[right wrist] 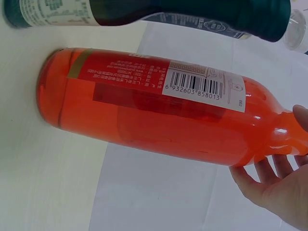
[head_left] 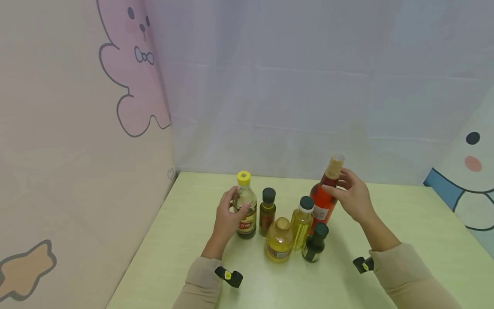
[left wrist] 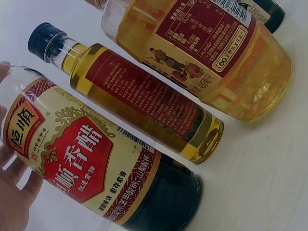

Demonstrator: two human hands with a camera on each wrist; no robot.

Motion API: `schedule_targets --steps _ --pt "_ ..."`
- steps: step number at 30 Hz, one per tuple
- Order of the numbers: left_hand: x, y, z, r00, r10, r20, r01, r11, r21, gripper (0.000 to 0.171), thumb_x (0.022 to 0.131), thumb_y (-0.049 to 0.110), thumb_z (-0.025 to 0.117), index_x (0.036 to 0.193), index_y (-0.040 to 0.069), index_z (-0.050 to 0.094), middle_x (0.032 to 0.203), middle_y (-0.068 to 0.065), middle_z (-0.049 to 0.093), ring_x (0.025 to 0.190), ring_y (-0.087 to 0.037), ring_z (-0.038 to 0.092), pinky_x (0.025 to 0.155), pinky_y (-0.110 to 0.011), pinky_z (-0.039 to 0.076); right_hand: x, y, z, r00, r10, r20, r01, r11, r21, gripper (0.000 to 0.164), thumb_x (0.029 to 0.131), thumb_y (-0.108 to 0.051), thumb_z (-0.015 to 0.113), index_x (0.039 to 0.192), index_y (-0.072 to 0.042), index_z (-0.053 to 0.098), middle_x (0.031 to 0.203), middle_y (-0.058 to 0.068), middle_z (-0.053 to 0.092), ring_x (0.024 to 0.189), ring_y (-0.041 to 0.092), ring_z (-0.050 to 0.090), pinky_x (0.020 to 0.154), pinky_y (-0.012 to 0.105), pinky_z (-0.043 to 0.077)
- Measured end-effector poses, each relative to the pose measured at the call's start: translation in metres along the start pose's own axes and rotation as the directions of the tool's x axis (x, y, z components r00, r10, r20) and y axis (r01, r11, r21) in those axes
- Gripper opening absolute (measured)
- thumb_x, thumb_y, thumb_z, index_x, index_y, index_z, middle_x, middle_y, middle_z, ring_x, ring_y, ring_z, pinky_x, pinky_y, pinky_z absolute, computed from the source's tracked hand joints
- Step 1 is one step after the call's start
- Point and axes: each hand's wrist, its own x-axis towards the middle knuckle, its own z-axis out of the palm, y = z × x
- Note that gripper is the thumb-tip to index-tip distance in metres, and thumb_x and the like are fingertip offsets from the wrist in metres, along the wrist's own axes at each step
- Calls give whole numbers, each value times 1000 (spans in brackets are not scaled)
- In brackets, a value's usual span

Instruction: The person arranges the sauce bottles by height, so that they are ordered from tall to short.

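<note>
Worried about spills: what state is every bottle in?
Yellow-topped bottle: capped, partly full, in left hand
Red bottle: capped, neck held by right hand
Slim dark-capped bottle: capped, upright
Squat golden bottle: capped, upright
Green-and-white-capped bottle: capped, upright
Small dark bottle: capped, upright

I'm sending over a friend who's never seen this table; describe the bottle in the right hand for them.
Find the pale table, then the bottles clustered on it. At their back right, the right hand holds the red bottle by its neck. Its bright red body sets it apart from the yellowish and dark neighbours.
</note>
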Motion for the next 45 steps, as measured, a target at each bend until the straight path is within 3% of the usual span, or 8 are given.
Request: schedule_targets --steps 21,30,45 --pt "1 -1 2 1000 -4 -1 4 1000 -7 63 90 31 68 143 4 44 125 -11 52 117 -30 49 96 -51 41 20 -13 1 999 -17 33 17 1000 -16 63 91 -18 72 142 0 42 133 28 50 121 45 50 92 60 44" --pt "0 0 1 1000 -15 -3 15 1000 -8 63 91 30 68 143 4 44 126 -11 52 119 -30 48 97 -52 40 37 -23 6 995 -17 101 14 999 31 63 90 -17 72 142 0 42 135 27 49 122 44 49 94 59 43" --pt "2 0 3 1000 8 -5 -8 1000 -12 63 91 29 68 143 2 43 126 -12 52 118 -32 49 96 -54 41 67 -34 20 989 -7 149 -1 999 53 61 88 -13 73 141 -4 44 132 24 51 120 41 51 91 58 46"
